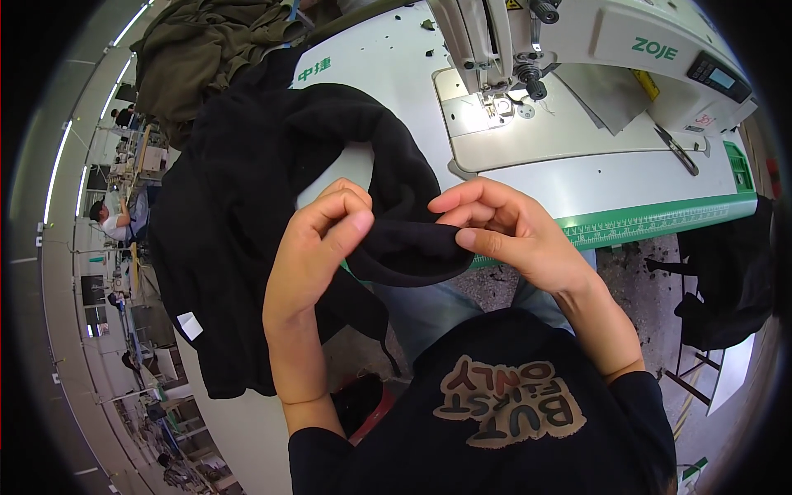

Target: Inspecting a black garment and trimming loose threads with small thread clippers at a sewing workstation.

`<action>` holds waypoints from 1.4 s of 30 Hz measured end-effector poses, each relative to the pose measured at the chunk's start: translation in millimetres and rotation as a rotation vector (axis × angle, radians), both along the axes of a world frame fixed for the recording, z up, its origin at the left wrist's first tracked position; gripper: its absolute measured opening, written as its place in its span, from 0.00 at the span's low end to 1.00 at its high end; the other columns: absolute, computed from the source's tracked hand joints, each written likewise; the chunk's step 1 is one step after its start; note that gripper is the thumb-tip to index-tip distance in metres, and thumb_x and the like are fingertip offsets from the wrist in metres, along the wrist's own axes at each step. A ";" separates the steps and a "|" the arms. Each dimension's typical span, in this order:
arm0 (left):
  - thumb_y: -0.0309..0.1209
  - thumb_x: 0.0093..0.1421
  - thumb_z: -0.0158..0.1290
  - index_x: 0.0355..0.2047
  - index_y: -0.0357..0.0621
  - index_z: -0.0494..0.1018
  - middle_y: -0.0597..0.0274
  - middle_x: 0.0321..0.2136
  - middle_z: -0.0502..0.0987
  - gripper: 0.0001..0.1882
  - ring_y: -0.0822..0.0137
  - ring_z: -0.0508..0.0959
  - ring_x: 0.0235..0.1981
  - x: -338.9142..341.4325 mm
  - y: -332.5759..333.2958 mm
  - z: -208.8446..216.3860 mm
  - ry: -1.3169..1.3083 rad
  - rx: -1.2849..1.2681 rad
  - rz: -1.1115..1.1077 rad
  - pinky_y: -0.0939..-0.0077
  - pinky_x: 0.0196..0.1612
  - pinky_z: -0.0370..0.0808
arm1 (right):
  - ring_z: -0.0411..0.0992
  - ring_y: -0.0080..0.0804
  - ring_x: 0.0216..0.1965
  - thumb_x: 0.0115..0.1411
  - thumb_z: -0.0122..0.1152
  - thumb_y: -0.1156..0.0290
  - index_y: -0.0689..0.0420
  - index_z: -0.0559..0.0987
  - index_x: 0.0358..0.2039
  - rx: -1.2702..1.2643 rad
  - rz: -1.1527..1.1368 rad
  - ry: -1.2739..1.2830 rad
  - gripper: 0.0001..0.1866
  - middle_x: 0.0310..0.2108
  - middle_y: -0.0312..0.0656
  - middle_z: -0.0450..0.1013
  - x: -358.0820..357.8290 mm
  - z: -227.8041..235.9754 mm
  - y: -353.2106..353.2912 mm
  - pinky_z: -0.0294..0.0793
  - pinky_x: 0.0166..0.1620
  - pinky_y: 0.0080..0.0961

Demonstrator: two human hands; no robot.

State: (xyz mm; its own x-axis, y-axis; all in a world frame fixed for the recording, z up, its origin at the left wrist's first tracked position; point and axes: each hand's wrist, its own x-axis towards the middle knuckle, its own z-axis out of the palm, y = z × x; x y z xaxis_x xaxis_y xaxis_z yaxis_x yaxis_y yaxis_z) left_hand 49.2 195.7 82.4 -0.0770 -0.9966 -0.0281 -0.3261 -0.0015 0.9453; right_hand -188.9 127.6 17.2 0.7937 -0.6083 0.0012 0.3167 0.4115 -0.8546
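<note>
Near the middle of the frame, 2 bare hands hold the tube-shaped end of a black garment [223, 177], its opening spread between them and its lower fold sagging in a curve. The left hand [315, 243], left of centre, has its fingers curled in and the thumb closed against them, pinching the cloth at the left side of the opening. The right hand [518, 238], right of centre, grips the opposite rim between the thumb, laid along the edge, and the index and middle fingers, which reach out leftward; its remaining fingers are bent. The rest of the garment fills the left-centre of the frame, looping across the white tabletop [388, 62] and hanging down toward the lower left, where 1 white label [190, 326] shows on it. An olive fabric heap [202, 58] sits at the upper left. A white sewing machine [606, 37] spans the upper right, its needle area well apart from the hands; under its arm lies a grey sheet [610, 95], with dark snips [676, 151] further right. A green ruler strip [652, 221] runs along the table's front edge, and more black fabric [722, 285] hangs at the far right.
</note>
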 end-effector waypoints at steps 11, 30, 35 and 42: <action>0.12 0.43 0.61 0.26 0.42 0.69 0.63 0.29 0.69 0.15 0.71 0.69 0.30 -43.8 24.1 -19.1 -0.770 -0.709 0.299 0.79 0.32 0.65 | 0.73 0.32 0.29 0.41 0.69 0.85 0.60 0.76 0.34 -1.237 -0.795 0.262 0.17 0.30 0.41 0.73 -0.9 -24.2 7.5 0.71 0.31 0.22; 0.14 0.57 0.56 0.41 0.38 0.59 0.54 0.35 0.75 0.18 0.74 0.79 0.30 -60.1 40.0 -67.1 0.090 -0.523 0.568 0.87 0.35 0.75 | 0.69 0.36 0.19 0.36 0.73 0.82 0.58 0.70 0.29 -1.378 -0.997 0.182 0.21 0.21 0.40 0.69 -1.6 -56.5 14.8 0.66 0.21 0.24; 0.13 0.56 0.56 0.40 0.39 0.59 0.53 0.37 0.75 0.19 0.74 0.79 0.33 -62.7 38.1 -71.0 0.102 -0.525 0.573 0.85 0.37 0.75 | 0.70 0.36 0.21 0.35 0.72 0.82 0.59 0.71 0.30 -1.361 -0.989 0.172 0.22 0.22 0.40 0.70 0.5 -57.6 14.4 0.67 0.23 0.25; 0.11 0.49 0.59 0.38 0.38 0.68 0.56 0.38 0.76 0.18 0.71 0.78 0.36 -78.1 34.5 -68.5 -0.117 -0.521 0.583 0.83 0.37 0.74 | 0.73 0.37 0.25 0.33 0.72 0.81 0.60 0.77 0.32 -1.410 -0.998 0.224 0.21 0.27 0.41 0.73 10.2 -35.9 20.3 0.70 0.26 0.27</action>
State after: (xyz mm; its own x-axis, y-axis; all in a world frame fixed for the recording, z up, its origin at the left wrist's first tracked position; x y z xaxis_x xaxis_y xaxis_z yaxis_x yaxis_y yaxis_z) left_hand -28.9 230.1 14.0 0.4365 -0.7621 0.4781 -0.5068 0.2308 0.8306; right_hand -178.7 147.9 -18.6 0.2050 -0.4520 0.8681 -0.2014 -0.8875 -0.4145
